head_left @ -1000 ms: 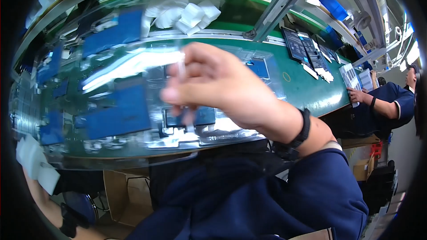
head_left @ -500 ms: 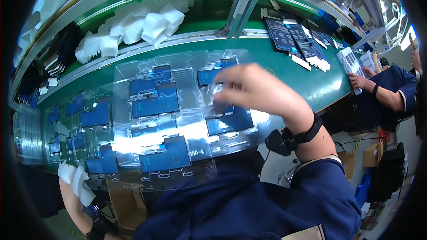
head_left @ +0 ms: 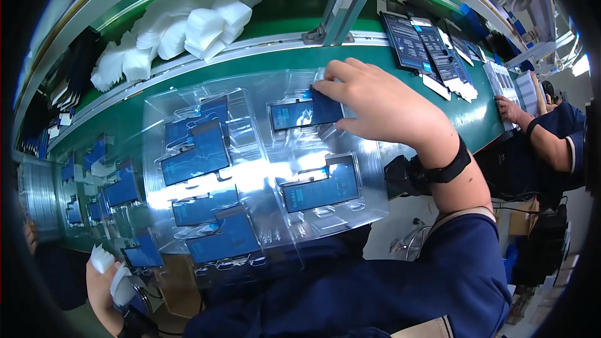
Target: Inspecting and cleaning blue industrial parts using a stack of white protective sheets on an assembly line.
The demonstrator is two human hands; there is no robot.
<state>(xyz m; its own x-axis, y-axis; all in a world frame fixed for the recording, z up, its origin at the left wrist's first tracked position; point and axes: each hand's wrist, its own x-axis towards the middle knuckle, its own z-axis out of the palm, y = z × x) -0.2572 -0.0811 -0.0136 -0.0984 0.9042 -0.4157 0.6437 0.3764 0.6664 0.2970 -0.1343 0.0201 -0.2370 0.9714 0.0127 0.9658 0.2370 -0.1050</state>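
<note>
The right hand [head_left: 379,103] is partly open, palm down, arched over the right end of a blue L-shaped panel [head_left: 294,115]. Index fingertip: on the panel's upper edge. Thumb: spread apart, near the lower right corner. Whether the panel is gripped or only touched cannot be told from here. The panel lies in the upper recess of a clear tray [head_left: 370,203]; a second blue panel [head_left: 320,189] occupies the recess below.

The left hand [head_left: 104,283] is held low at the near side of the bench, its fingers closed on white pads [head_left: 101,259].

To the left, a neighbouring clear tray overlaps this one and carries several blue panels [head_left: 195,158]. Obstructions: a strip of glare crosses both trays, and the right hand covers part of the panel it touches. A metal post [head_left: 346,5] rises behind the green bench [head_left: 369,56]. White folded sheets [head_left: 205,29] are heaped left of the post; dark flat packages [head_left: 407,42] lie to its right. A co-worker [head_left: 554,138] stands at the far right.
</note>
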